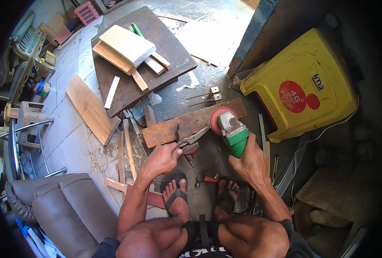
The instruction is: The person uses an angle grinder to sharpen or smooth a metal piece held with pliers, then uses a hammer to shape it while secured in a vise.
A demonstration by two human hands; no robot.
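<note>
My left hand [162, 161] is closed round what looks like a pair of metal shears [198, 136], its blade pointing right. In my right hand [252, 161] is a green angle grinder [235, 139], gripped by its body. The grinder's red disc [217, 120] sits right by the blade's tip; whether they touch, I cannot tell. Beneath both lies a worn wooden plank [158, 132], with a dark metal piece on it partly hidden by the shears. A small hammer [209, 178] with a red handle rests on the floor between my feet.
Ahead, a low dark table [174, 71] bears several cut boards [126, 43]. A yellow plastic stool [303, 86] lies tipped at the right, with a white cable [318, 138] beside it. Wood strips [129, 148] and a brown padded seat [70, 210] are at the left.
</note>
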